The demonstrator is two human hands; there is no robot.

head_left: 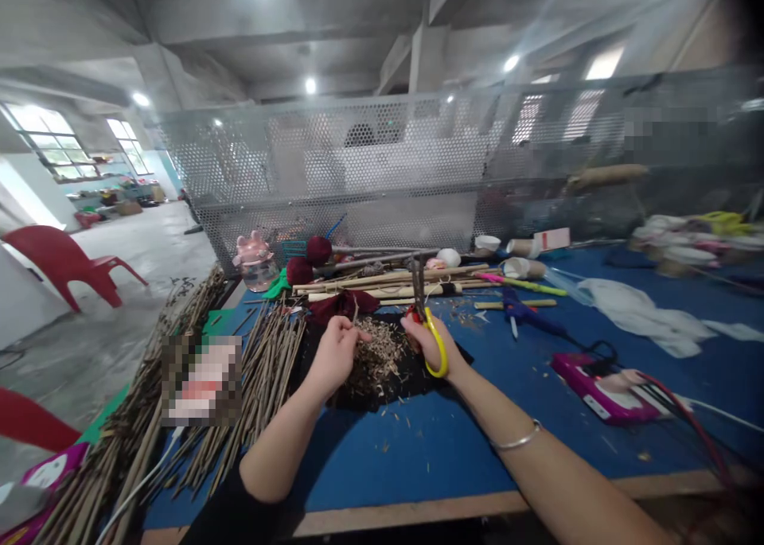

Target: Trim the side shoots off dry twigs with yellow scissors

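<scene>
My left hand (335, 356) is closed, thumb against fingers, on a thin twig (356, 309) whose end sticks up above the fingertips. My right hand (434, 341) grips a pair of scissors (442, 346) with yellow handles, its dark blades pointing up and away from me. Between and below the hands lies a heap of small chopped twig pieces (382, 356) on a black cloth (418, 379). Left of my left hand, long thin sticks (263, 370) lie in a loose bundle on the blue table.
More brushy twigs (143, 394) line the table's left edge. Wooden rods (399, 282), maroon balls (318, 250) and a pink jar (255, 262) stand before a perforated metal screen (411, 163). At right are a blue glue gun (525, 313), a purple power strip (602, 390) and white plastic (633, 314).
</scene>
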